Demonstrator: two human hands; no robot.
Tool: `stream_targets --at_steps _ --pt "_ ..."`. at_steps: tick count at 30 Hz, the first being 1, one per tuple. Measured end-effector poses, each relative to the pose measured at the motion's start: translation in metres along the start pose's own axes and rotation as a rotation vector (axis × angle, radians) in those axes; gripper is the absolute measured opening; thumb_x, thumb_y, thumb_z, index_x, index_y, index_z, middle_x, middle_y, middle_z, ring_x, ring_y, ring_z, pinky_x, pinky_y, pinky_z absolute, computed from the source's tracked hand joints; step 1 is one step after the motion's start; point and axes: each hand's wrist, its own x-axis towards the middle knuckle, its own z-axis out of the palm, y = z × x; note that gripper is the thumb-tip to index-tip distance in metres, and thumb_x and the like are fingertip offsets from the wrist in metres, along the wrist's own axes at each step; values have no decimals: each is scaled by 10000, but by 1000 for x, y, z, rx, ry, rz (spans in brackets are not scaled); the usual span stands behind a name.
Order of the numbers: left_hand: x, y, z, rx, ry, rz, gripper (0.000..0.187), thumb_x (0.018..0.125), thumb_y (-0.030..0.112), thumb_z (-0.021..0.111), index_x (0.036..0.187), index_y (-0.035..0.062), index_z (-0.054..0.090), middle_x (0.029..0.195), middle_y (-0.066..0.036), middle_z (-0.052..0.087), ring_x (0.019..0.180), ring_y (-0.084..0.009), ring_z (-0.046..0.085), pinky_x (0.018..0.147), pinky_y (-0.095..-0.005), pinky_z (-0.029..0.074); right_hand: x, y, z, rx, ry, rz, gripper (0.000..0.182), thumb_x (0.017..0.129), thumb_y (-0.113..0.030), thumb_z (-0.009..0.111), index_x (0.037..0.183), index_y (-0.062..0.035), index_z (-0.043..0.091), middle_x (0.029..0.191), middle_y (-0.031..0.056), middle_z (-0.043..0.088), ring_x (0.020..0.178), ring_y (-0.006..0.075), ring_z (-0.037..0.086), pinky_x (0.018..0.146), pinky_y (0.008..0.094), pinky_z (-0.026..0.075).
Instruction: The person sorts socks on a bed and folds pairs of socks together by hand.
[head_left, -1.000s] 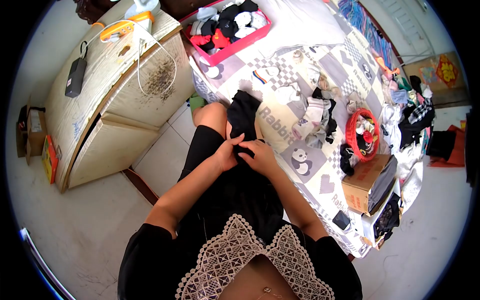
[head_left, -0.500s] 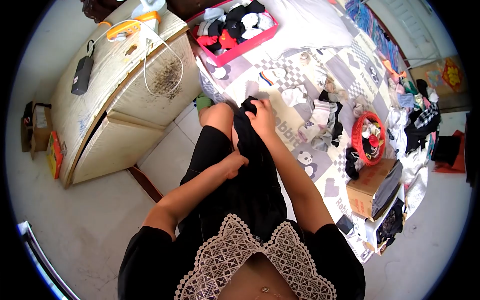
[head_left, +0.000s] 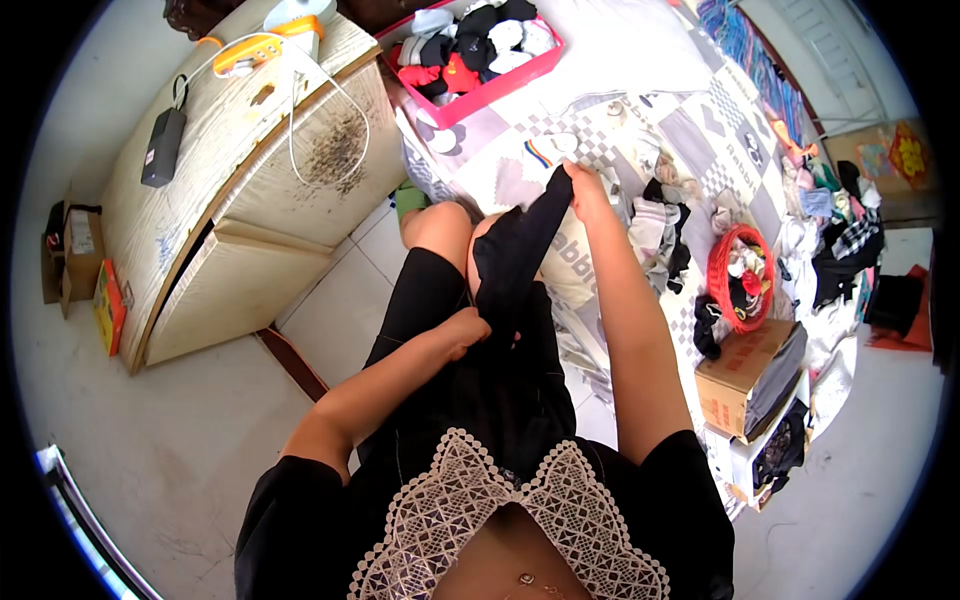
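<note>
Stretching black garment (head_left: pixel 517 250) between left hand (head_left: pixel 465 330) and right hand (head_left: pixel 585 188)

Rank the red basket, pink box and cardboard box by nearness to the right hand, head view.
From the right hand, which grips the black cloth:
1. Red basket, to its right on the bed.
2. Pink box, beyond it at the bed's far end.
3. Cardboard box, at the bed's near right edge.
</note>
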Motion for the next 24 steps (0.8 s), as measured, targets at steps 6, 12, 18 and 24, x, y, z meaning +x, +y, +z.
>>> stream_targets --at_steps 6,12,18,24 --pt "-3 1 2 22 4 -14 468 651 -141 383 1089 -123 549 992 -218 648 900 -322 644 799 -381 540 -11 20 4 -447 -69 -379 179 856 -212 636 920 -45 652 806 16 631 751 111 582 660 256 457" --pt "24 -8 -15 301 182 60 359 736 59 562 1074 -62 550 1006 -162 617 925 -312 605 839 -396 485 -16 76 -6 -669 176 -279 329 805 -327 631 931 -23 652 863 135 667 805 272 638 731 355 483" --pt "27 26 -10 871 941 824 470 779 343 670 1079 43 468 1040 -204 496 999 -376 530 845 -427 439 -51 85 -6 -588 93 111 398 816 -374 637 916 11 628 855 114 633 786 223 595 714 317 447" --pt "48 61 -2 930 796 641 322 787 340 669 928 62 586 749 -92 630 761 -275 632 717 -384 485 -54 89 -5 -141 -31 -24 273 847 -258 613 980 -21 597 869 45 605 725 153 559 660 296 440"
